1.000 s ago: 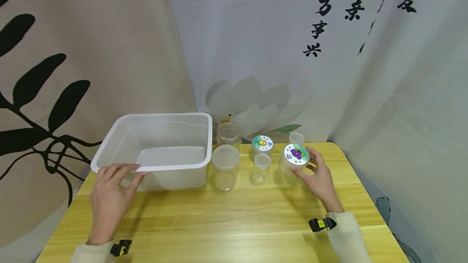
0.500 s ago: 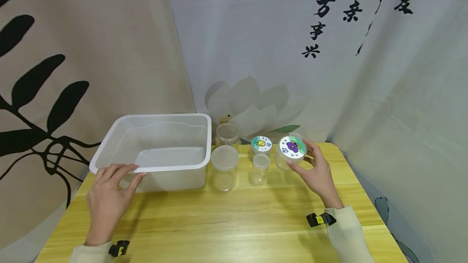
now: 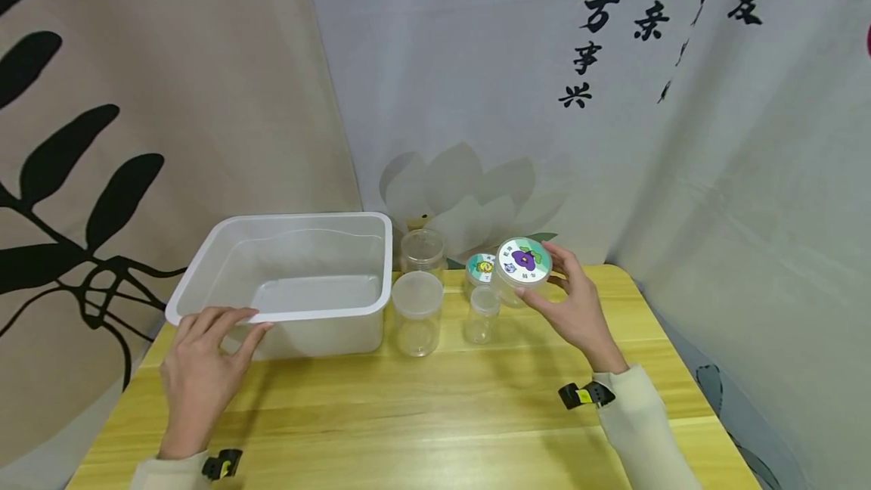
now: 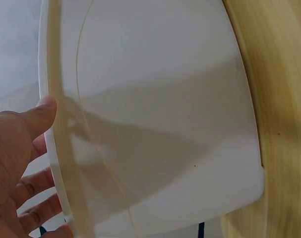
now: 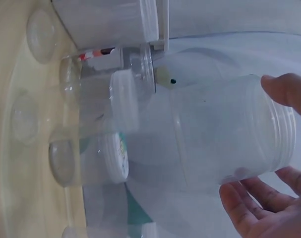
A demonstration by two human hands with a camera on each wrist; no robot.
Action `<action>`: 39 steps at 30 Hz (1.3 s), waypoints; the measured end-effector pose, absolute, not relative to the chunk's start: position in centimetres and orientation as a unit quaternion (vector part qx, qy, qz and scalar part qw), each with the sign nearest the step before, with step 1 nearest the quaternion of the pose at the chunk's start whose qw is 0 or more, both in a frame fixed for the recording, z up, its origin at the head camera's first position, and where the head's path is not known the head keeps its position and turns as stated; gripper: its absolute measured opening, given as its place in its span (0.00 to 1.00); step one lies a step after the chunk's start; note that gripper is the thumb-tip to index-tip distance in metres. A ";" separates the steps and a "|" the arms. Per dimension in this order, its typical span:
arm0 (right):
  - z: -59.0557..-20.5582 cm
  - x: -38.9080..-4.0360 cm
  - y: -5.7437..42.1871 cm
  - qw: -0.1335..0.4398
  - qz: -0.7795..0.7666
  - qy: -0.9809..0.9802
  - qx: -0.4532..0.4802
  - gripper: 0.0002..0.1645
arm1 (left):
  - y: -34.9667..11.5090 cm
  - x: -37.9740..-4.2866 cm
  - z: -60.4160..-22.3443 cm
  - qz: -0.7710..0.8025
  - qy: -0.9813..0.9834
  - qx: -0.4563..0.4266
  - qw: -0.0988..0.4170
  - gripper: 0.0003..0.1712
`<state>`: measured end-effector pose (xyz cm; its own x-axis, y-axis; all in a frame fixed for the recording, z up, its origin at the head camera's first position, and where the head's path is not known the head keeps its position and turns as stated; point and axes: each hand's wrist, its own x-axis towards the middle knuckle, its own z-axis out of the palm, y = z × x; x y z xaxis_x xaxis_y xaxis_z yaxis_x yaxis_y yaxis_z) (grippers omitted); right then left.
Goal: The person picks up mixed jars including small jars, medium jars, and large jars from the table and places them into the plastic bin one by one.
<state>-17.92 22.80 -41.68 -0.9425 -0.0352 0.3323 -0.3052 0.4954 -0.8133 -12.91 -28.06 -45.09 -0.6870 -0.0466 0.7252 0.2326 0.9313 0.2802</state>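
Note:
In the head view my left hand (image 3: 204, 376) pinches the front rim of a white plastic tub (image 3: 320, 339), thumb outside and fingers over the edge. The left wrist view shows the thumb (image 4: 43, 115) against the tub wall (image 4: 155, 99). My right hand (image 3: 574, 316) grips a clear jar (image 5: 214, 134) near its lid (image 3: 524, 262), which bears an eggplant sticker. That jar is raised off the table and partly covers a shorter jar (image 3: 480, 268) with a yellow cartoon lid. A small clear jar (image 3: 481, 316) stands just in front.
Right of the tub stand a tall frosted-lid jar (image 3: 418, 316) and another clear jar (image 3: 423, 248) behind it. One more small lidded jar (image 5: 150, 230) shows only in part in the right wrist view. A printed curtain (image 3: 442, 59) hangs behind the wooden table (image 3: 408, 414).
My right hand has lifted the eggplant-lid jar and carried it left, now in front of the yellow-lid jar. The left hand stays on the tub rim.

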 end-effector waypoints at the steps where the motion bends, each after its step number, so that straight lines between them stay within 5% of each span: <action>1: -41.5 -18.0 22.6 0.137 0.494 -0.853 0.103 0.50 | -28.1 -12.9 -45.1 -0.178 -0.901 -0.051 0.392 0.22; 39: -38.5 -21.4 13.8 0.108 0.512 -0.828 0.202 0.50 | -28.1 -13.0 -45.2 -0.180 -0.896 -0.050 0.402 0.22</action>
